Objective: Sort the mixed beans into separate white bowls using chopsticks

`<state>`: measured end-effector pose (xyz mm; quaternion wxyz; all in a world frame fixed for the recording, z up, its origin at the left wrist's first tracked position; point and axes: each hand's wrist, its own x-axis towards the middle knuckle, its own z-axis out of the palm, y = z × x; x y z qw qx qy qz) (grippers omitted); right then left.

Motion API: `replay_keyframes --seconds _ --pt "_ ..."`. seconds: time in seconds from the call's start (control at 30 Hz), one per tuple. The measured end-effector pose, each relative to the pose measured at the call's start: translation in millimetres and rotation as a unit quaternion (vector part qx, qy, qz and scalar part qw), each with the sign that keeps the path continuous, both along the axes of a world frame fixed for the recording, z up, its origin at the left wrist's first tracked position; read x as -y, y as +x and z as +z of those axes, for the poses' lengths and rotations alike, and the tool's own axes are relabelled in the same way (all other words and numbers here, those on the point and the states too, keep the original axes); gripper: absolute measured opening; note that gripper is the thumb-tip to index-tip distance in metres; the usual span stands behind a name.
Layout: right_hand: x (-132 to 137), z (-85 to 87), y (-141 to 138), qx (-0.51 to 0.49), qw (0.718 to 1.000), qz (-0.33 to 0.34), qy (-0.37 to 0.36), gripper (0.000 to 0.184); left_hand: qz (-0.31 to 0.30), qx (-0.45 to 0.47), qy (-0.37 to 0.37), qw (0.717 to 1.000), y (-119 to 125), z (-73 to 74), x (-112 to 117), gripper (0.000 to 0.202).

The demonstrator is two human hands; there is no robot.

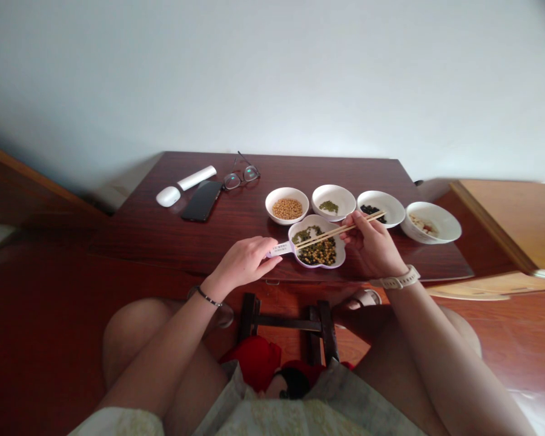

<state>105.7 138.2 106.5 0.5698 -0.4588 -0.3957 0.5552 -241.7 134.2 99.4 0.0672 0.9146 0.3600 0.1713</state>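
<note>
My left hand [249,257] grips the handle of a white, lobed dish [344,257] with a lilac edge, near the table's front. Mixed green, black and yellow beans lie in the dish. In my right hand [375,242] is a pair of wooden chopsticks [331,232], their tips over the beans near the handle side. Whether the tips pinch a bean is too small to tell. Behind the dish stand a white bowl of yellow beans [287,209], a bowl with a few green beans [329,206], a bowl of black beans [373,210] and a bowl of pale and reddish pieces [424,227].
On the left of the dark wooden table [163,242] lie a black phone [202,201], a white rounded object [168,196], a white stick-shaped object [197,178] and eyeglasses [241,177]. A wall rises behind. A lighter wooden surface [513,212] is at the right.
</note>
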Motion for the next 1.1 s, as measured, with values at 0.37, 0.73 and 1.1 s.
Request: replay_keyframes --seconds 0.37,0.73,1.1 --pt "-0.3 0.6 -0.4 -0.017 1.000 -0.013 -0.008 0.045 0.002 -0.002 -0.003 1.000 -0.7 -1.0 -0.6 0.016" --pt "-0.2 3.1 -0.8 -0.014 1.000 -0.012 -0.011 0.047 0.001 0.001 -0.002 1.000 0.1 1.9 0.6 0.016" --pt "2.1 8.1 -2.0 -0.014 1.000 0.013 -0.022 0.049 0.000 0.005 -0.002 1.000 -0.6 0.2 0.3 0.016"
